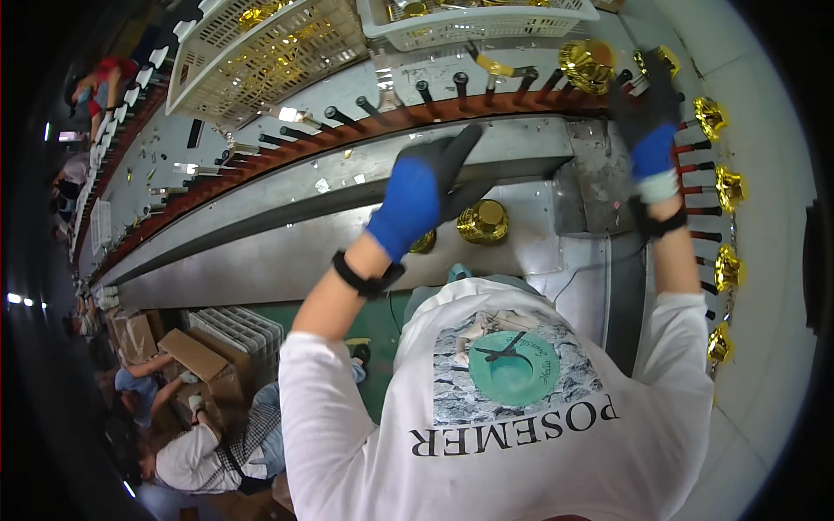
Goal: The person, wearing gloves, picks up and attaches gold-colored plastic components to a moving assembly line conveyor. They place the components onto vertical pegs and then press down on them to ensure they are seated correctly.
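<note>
My left hand (427, 187), in a blue and black glove, is held over the metal ledge with its fingers stretched out and apart, holding nothing that I can see. Just below its fingers, a shiny gold bell-shaped piece (483, 221) stands on the lower metal surface, and another gold piece (423, 241) is partly hidden behind the wrist. My right hand (650, 117), gloved alike, reaches to the far right corner of the conveyor. A gold piece (667, 62) shows by its fingertips; motion blur hides whether they grip it. To their left sits a larger gold piece (587, 66) on the conveyor.
A curved conveyor row carries black-tipped pegs (460, 82), with several gold pieces (730, 187) along its right side. White crates (486, 30) with gold pieces stand beyond. A yellow-handled tool (495, 66) lies near them. Co-workers (204, 451) handle cardboard boxes (208, 360) at lower left.
</note>
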